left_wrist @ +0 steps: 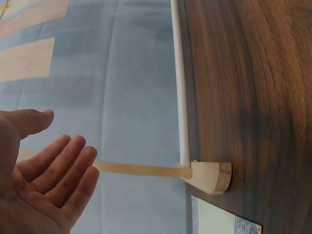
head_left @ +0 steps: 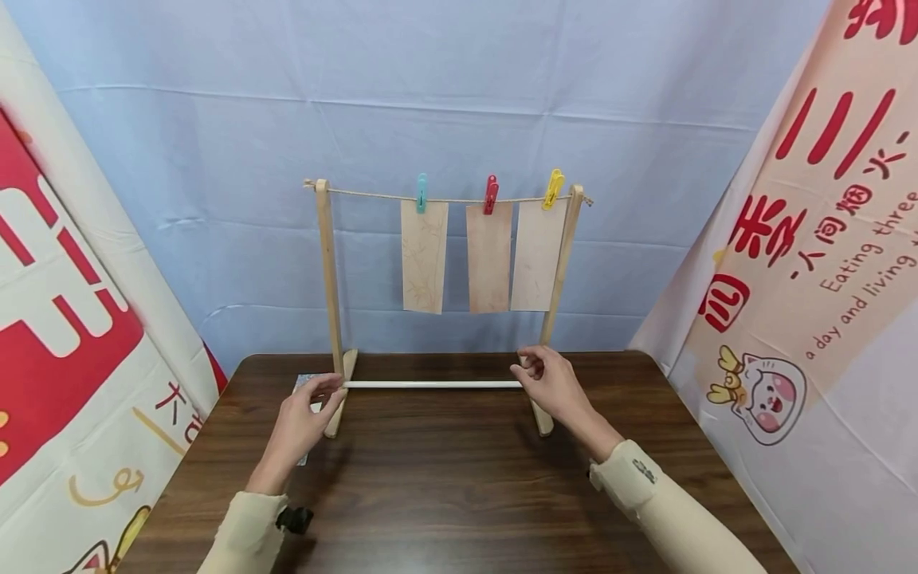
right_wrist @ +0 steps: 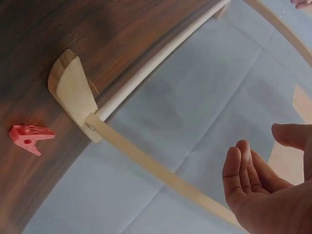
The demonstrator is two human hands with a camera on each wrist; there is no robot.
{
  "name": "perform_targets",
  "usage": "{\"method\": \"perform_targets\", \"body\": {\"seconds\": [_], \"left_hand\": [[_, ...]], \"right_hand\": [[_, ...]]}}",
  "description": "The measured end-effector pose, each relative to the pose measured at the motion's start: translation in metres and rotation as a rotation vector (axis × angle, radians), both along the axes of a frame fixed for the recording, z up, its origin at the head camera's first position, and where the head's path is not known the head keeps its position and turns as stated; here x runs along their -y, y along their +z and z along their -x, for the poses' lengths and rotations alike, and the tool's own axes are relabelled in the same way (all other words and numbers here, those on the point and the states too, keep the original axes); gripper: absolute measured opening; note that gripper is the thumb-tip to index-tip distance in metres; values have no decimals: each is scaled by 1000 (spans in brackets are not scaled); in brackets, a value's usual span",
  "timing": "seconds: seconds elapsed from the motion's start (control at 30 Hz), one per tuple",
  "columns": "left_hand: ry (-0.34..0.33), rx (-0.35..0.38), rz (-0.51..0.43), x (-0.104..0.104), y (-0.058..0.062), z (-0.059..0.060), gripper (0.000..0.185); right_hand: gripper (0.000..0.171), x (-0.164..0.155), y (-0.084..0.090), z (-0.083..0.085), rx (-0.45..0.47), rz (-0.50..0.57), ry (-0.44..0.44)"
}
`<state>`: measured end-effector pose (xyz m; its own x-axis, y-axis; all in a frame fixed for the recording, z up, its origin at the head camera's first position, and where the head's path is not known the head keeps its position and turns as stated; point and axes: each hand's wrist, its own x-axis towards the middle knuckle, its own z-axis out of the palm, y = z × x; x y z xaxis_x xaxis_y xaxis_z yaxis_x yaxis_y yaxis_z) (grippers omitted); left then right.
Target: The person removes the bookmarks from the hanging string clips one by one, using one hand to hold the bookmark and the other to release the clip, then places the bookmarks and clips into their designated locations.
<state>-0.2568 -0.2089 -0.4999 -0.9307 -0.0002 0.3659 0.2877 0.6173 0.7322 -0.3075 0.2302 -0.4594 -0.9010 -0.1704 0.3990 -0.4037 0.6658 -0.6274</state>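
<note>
A wooden stand has two uprights [head_left: 327, 279], joined low down by a white rod [head_left: 433, 385] and at the top by a thin string [head_left: 369, 194]. Three paper strips hang from the string: a cream one with a branch pattern [head_left: 425, 267] under a light blue clothespin [head_left: 421, 194], a pinkish one [head_left: 490, 259] under a red clothespin [head_left: 491, 195], a pale one [head_left: 536, 255] under a yellow clothespin [head_left: 553, 190]. My left hand [head_left: 304, 418], its fingers loosely bent, is by the left upright's foot. Near the right foot is my right hand [head_left: 558, 389]. Both hold nothing.
On the dark wooden table [head_left: 445, 478], a blue-patterned card [left_wrist: 217, 217] lies beside the left foot. A loose red clothespin [right_wrist: 30, 138] lies by the right foot [right_wrist: 75, 95]. Behind the stand hangs a pale blue cloth [head_left: 459, 64]; printed banners [head_left: 803, 255] flank both sides.
</note>
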Motion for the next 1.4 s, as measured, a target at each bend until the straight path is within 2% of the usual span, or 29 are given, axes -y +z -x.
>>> {"method": "perform_targets", "body": {"seconds": [0.33, 0.63, 0.97, 1.4], "left_hand": [[-28, 40, -20, -8, 9, 4, 44], [-47, 19, -35, -11, 22, 13, 44], [-60, 16, -71, -16, 34, 19, 44], [-99, -37, -116, -30, 38, 29, 40]], "right_hand": [[30, 8, 14, 1, -30, -3, 15], [31, 16, 30, 4, -56, 0, 42], [32, 19, 40, 4, -88, -1, 48], [34, 25, 60, 6, -159, 34, 113]]}}
